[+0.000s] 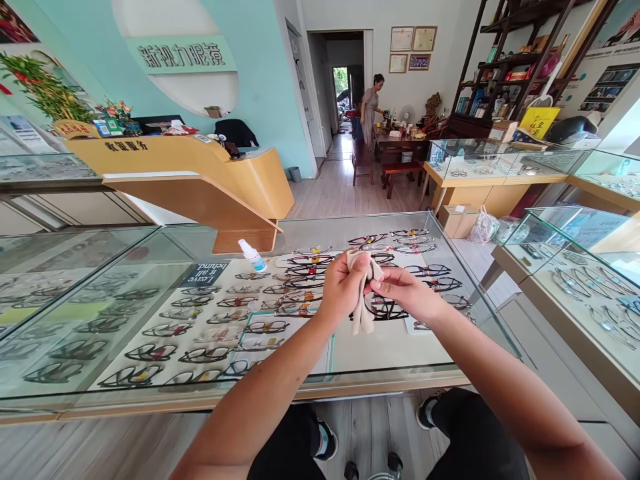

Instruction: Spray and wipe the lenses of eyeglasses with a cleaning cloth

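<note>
Above the glass counter, my left hand is closed around a pale beige cloth, its thumb pressed on top and the loose end hanging down. My right hand meets it from the other side, fingers pinched on a dark-rimmed pair of eyeglasses that the cloth and fingers mostly hide. A small white spray bottle with a blue and red label stands on the counter to the left of my hands. Below them, rows of eyeglasses lie in the counter.
The glass display counter spans the front. Another showcase stands to the right, and a wooden reception desk lies beyond on the left. Further back, a person stands by a dark table. A cardboard box sits on the floor.
</note>
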`<state>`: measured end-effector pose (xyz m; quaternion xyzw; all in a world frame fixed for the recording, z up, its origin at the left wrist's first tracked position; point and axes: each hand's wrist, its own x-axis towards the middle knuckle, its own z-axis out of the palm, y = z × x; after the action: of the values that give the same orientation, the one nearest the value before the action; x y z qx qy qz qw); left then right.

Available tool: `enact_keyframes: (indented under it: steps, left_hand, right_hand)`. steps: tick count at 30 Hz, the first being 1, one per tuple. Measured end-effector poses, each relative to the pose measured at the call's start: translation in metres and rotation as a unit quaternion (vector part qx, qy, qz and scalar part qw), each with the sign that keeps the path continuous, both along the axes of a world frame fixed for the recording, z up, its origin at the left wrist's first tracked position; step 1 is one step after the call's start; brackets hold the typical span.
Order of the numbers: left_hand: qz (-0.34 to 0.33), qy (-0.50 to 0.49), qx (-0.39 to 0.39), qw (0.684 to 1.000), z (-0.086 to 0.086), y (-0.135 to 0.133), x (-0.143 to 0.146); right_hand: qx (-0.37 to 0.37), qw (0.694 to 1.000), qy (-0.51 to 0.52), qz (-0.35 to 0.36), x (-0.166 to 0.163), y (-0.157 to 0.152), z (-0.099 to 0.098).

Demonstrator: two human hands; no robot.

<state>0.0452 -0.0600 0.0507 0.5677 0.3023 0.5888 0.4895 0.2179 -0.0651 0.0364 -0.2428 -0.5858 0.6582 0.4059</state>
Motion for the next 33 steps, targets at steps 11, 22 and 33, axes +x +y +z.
enact_keyframes:
  steps: [11,22,33]
  left_hand:
    - [-0.194,0.015,-0.029,0.981,0.009,0.013,-0.022]
    - [-0.067,-0.025,-0.024,0.997,0.009,0.002,-0.003]
    - [-0.109,0.006,-0.040,0.993,0.002,0.012,-0.017]
  right_hand:
    - [-0.119,0.984,0.122,-0.044,0.008,-0.002,0.013]
    - [-0.120,0.985,0.122,0.023,-0.011,-0.006,0.007]
    - [-0.112,0.988,0.101,-0.041,-0.001,-0.005,0.004]
